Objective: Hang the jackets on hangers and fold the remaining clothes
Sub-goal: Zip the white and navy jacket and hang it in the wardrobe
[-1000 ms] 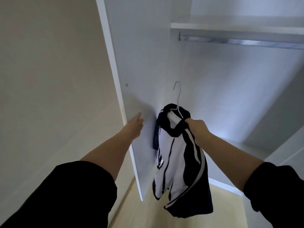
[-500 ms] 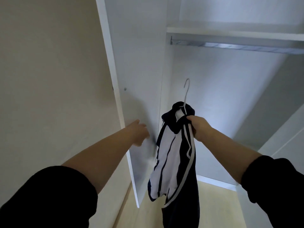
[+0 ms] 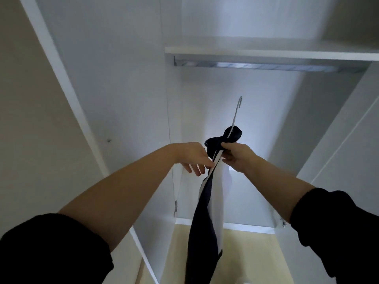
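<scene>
Sleeves of black cloth fill the lower corners, the left sleeve (image 3: pixel 51 249) and the right sleeve (image 3: pixel 338 232) each ending part-way up the arm so that both forearms are bare. Both arms reach up and forward and converge near the middle of the view. The left hand (image 3: pixel 194 158) is turned palm down with its fingers (image 3: pixel 196 169) loose, slightly spread and pointing downward; they are closed round nothing, and the foremost fingertip touches the white-striped edge of the jacket (image 3: pixel 207 218). The right hand (image 3: pixel 235 155), just beside it across the cloth, has fingers and thumb clamped on the bunched dark collar end of the jacket, the back of the hand toward the camera. The jacket, dark navy with white panels and stripes, hangs straight down from that grip in a narrow fall seen almost edge-on, its lower end running out of the bottom of the view between the two arms. Out of the dark bundle above the right hand rises the thin pale hook of a wire hanger (image 3: pixel 235 115), tilted a little to the right, its curved tip free in the air and well below the rail. To the left stands the open white wardrobe door (image 3: pixel 106 83), with a small metal hinge (image 3: pixel 175 208) at its inner edge. Beneath the jacket lies the pale yellow wardrobe floor (image 3: pixel 246 255). Farthest up, a metal hanging rail (image 3: pixel 256 65) runs across the compartment directly under a white shelf (image 3: pixel 266 53).
</scene>
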Available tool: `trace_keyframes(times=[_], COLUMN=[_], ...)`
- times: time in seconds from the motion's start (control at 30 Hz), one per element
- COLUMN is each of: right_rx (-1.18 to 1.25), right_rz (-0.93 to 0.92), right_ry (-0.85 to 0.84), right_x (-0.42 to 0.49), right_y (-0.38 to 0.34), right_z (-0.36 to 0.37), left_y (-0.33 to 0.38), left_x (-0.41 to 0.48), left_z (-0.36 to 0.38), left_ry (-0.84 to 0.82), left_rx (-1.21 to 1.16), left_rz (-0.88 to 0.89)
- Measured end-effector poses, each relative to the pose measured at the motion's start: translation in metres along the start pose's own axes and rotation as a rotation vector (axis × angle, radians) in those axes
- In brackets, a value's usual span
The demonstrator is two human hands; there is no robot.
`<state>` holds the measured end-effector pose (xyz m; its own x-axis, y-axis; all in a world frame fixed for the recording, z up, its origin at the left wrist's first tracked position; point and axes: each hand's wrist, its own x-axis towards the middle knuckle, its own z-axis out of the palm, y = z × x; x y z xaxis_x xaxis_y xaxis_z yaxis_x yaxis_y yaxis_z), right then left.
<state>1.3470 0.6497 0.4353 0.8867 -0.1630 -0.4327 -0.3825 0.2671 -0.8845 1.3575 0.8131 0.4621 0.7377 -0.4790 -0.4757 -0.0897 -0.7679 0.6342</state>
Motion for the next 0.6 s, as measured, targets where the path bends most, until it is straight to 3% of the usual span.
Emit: trace_keyframes(times=[0.17,0.3,0.37,0.6], right_rx=[-0.017,-0.040,-0.060,-0.264], right_rz=[-0.003,-0.015,-0.007,0.016], right_ry=[-0.028,-0.162,-0.214,-0.377], right_x=[0.043,0.087,0.109,0.194], right_y=[-0.029,-0.060,-0.077,-0.136], right_z=[-0.012,-0.015,-0.017,-0.001], left_y=[0.025,0.036,0.040,0.035], left_x=[0.053,0.104,0.127,0.190], left_z=[-0.016,-0.033,-0.041,-0.077], left_ry=[0.143,0.284,0.378,0.768], left_rx=[-0.021,0.182,0.267,0.224], left_rz=[-0.019,-0.024,-0.035,-0.027])
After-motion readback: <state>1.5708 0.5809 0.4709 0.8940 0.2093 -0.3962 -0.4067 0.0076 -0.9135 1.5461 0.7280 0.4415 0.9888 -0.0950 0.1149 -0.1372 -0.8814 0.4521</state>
